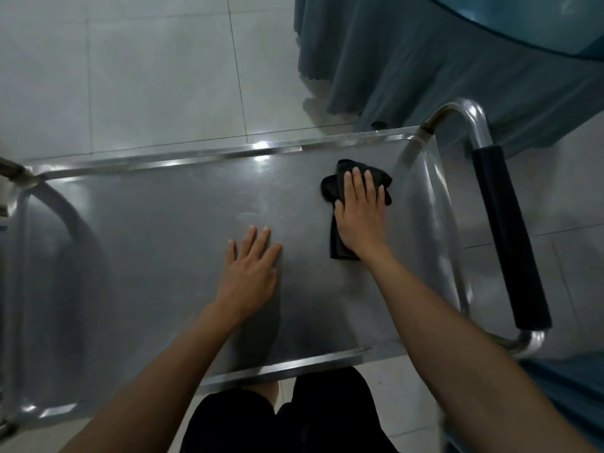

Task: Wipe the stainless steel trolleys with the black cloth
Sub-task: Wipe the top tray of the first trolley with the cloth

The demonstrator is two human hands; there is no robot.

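Note:
A stainless steel trolley (pixel 147 223) fills the middle of the head view, its flat top shelf seen from above. A crumpled black cloth (pixel 333 191) lies on the right part of the shelf. My right hand (pixel 359 214) presses flat on the cloth with fingers spread, covering its middle. My left hand (pixel 250 269) rests palm down on the bare steel near the shelf's centre, fingers apart, holding nothing.
The trolley's push handle with a black foam grip (pixel 510 237) stands at the right end; a curved steel rail (pixel 62 210) is at the left end. A table draped in blue-grey cloth (pixel 425 60) is at the upper right. Pale floor tiles (pixel 147 76) lie beyond.

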